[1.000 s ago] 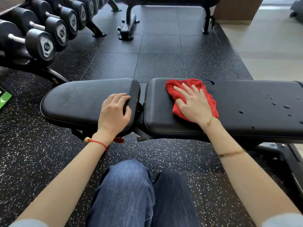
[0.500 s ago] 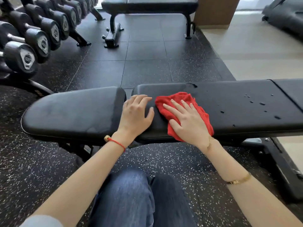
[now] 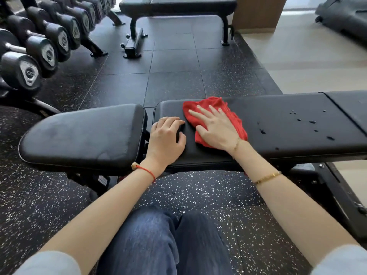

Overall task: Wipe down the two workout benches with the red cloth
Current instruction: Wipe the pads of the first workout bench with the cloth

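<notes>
A black padded bench runs across the middle of the view, with a seat pad [image 3: 83, 135] on the left and a long back pad [image 3: 288, 120] on the right. The red cloth [image 3: 236, 122] lies crumpled on the left part of the back pad. My right hand [image 3: 214, 127] lies flat on the cloth with fingers spread and straight. My left hand [image 3: 165, 139] rests on the pad's left end, just left of the cloth, with fingers loosely curled on the surface. Water drops [image 3: 311, 122] sit on the pad to the right. A second black bench [image 3: 178, 4] stands at the far end.
A rack of black dumbbells [image 3: 43, 42] lines the left side. Black speckled rubber flooring [image 3: 174, 76] lies between the two benches. A wooden pillar [image 3: 258, 12] stands behind the far bench, beside pale flooring on the right. The near bench's metal frame [image 3: 337, 195] juts out lower right.
My left hand has moved from the seat pad onto the left end of the back pad. My right hand has slid the cloth around near that end. The view has tilted up.
</notes>
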`<action>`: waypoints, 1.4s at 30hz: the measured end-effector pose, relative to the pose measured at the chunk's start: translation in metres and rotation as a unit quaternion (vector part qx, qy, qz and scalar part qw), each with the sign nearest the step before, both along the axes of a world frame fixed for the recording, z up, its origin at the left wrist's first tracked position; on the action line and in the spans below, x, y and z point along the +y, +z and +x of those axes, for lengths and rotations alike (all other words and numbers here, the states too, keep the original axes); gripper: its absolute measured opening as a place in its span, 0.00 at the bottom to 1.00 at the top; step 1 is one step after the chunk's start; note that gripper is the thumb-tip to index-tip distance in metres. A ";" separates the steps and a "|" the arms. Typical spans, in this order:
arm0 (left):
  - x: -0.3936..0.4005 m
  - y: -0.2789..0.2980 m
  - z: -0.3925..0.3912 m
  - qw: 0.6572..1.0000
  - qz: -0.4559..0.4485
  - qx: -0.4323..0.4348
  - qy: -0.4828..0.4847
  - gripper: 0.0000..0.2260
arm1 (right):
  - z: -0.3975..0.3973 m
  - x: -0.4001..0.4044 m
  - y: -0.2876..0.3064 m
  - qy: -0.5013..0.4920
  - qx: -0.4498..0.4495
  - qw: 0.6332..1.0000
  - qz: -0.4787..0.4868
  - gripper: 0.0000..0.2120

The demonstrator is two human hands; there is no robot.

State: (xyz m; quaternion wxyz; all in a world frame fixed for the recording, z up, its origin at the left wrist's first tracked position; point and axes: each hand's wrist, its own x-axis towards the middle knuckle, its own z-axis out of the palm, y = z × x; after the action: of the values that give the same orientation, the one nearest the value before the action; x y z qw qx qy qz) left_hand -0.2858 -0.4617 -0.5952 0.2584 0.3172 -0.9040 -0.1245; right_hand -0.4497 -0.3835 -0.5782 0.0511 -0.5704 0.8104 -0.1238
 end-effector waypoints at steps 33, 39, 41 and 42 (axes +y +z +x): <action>-0.005 -0.005 0.004 1.000 0.012 0.011 -0.022 0.16 | 0.004 0.035 0.002 -0.139 0.002 0.990 0.023 0.26; -0.007 -0.005 0.004 1.000 0.013 0.016 -0.024 0.17 | 0.015 0.070 0.003 -0.062 -0.009 0.998 -0.015 0.27; -0.009 -0.006 0.003 1.000 0.012 0.017 -0.023 0.18 | -0.003 0.076 0.003 -0.090 -0.009 0.996 -0.012 0.27; -0.009 -0.007 0.003 1.000 0.012 0.018 -0.022 0.18 | -0.014 0.077 0.003 -0.115 -0.008 0.993 -0.003 0.27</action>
State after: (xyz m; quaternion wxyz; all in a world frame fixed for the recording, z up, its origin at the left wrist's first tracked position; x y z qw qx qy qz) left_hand -0.2825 -0.4705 -0.6020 0.2680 0.2981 -0.9043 -0.1467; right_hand -0.4636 -0.3068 -0.5756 0.0419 -0.4724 0.8699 -0.1358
